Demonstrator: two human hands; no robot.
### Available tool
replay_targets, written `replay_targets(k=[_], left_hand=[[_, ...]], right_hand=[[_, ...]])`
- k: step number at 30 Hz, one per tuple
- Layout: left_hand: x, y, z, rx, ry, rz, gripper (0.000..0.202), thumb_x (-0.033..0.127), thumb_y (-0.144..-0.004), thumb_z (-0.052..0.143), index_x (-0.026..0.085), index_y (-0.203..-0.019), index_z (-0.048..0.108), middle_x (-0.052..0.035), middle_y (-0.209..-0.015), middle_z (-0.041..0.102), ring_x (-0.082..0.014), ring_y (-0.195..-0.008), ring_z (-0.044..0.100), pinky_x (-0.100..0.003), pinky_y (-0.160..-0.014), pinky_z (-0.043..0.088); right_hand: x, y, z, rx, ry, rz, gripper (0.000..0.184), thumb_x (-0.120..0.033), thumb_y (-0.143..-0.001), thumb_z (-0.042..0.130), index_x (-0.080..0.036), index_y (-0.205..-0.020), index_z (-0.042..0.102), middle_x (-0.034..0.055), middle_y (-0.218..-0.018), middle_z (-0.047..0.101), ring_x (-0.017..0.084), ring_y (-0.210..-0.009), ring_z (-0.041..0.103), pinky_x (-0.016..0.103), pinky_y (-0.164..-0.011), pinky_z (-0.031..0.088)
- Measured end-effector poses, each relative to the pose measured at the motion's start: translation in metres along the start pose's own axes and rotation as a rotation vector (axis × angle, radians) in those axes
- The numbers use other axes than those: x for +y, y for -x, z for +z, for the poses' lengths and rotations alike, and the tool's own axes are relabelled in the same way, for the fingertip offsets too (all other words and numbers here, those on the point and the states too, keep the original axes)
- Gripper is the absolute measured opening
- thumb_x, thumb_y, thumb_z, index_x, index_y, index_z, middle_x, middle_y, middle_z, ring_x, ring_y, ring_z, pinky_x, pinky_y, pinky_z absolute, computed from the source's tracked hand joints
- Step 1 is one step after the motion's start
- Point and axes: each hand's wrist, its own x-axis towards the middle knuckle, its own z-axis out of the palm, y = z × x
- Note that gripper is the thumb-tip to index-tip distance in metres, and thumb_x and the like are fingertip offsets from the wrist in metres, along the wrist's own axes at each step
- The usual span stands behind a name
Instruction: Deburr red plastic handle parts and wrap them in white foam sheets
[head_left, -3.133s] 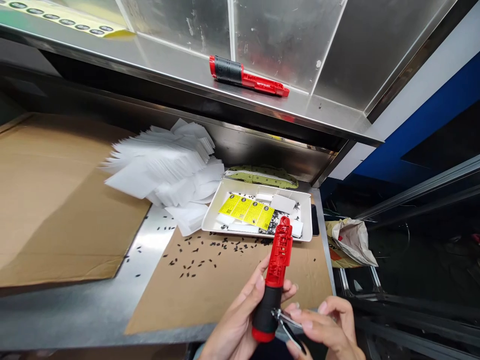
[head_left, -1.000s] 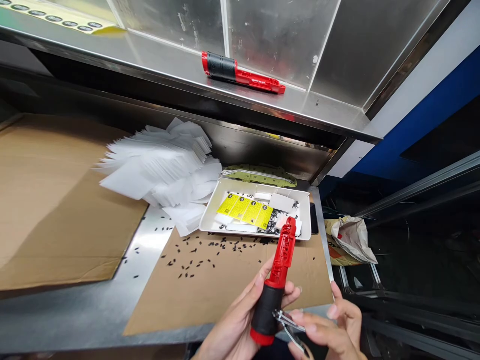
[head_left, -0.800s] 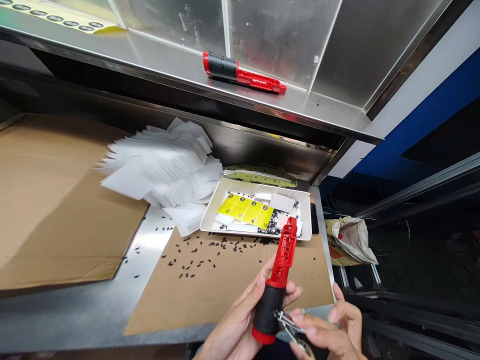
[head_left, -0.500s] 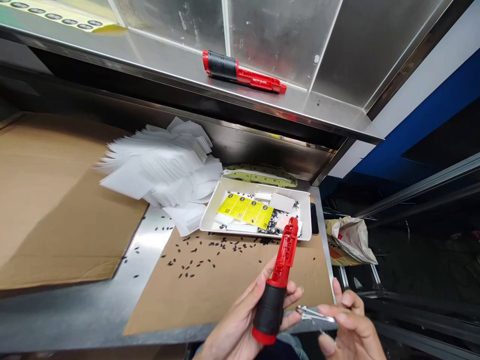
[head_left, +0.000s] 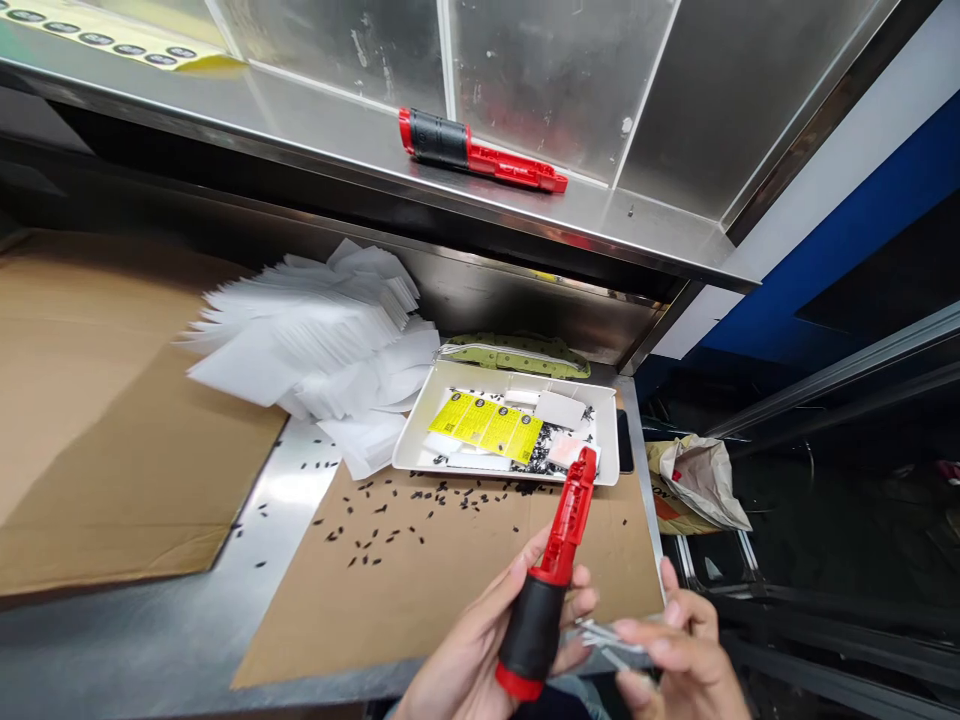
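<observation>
My left hand [head_left: 480, 650] grips the red tool [head_left: 551, 575] by its black rubbery handle, just before the white tray [head_left: 609, 440]; it seems light, rigid. My right hand [head_left: 675, 660] pinches small metal tweezers [head_left: 604, 640] beside it.

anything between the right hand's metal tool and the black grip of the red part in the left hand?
Nothing visible. The right hand holds the small metal tool just right of the red part held in the left hand; only a small open gap separates the tool from the black grip.
</observation>
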Motion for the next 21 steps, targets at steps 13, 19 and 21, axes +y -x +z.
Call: replay_targets(k=[13,19,21], left_hand=[[0.006,-0.022,-0.143,0.314,-0.522,0.261,0.094,0.056,-0.067,0.084,0.02,-0.146,0.048,-0.0071,-0.094,0.076,-0.0241,-0.087,0.07,-0.027,-0.072,0.056],[-0.01,-0.03,-0.133,0.312,-0.042,-0.095,0.113,0.02,-0.063,0.091,0.013,-0.154,0.024,-0.0074,-0.082,0.075,-0.0135,-0.058,0.066,-0.017,-0.053,0.053],[-0.014,-0.038,-0.126,0.256,0.058,-0.16,0.095,0.017,-0.068,0.087,0.005,-0.147,0.036,-0.0081,-0.079,0.074,-0.0099,-0.056,0.065,-0.012,-0.051,0.05]], right_hand=[[0.159,-0.034,0.011,-0.387,0.414,0.638,0.04,-0.023,-0.073,0.065,-0.018,-0.112,0.066,0.017,-0.109,0.073,0.037,-0.117,0.063,0.054,-0.104,0.043],[0.123,-0.025,0.047,-0.647,-0.032,0.631,0.057,-0.062,-0.093,0.043,-0.024,-0.132,0.058,0.0128,-0.138,0.062,0.026,-0.128,0.058,0.043,-0.108,0.045],[0.117,-0.018,0.06,-0.697,-0.166,0.686,0.06,-0.066,-0.096,0.033,-0.023,-0.132,0.055,0.0133,-0.128,0.067,0.025,-0.112,0.069,0.04,-0.091,0.056]])
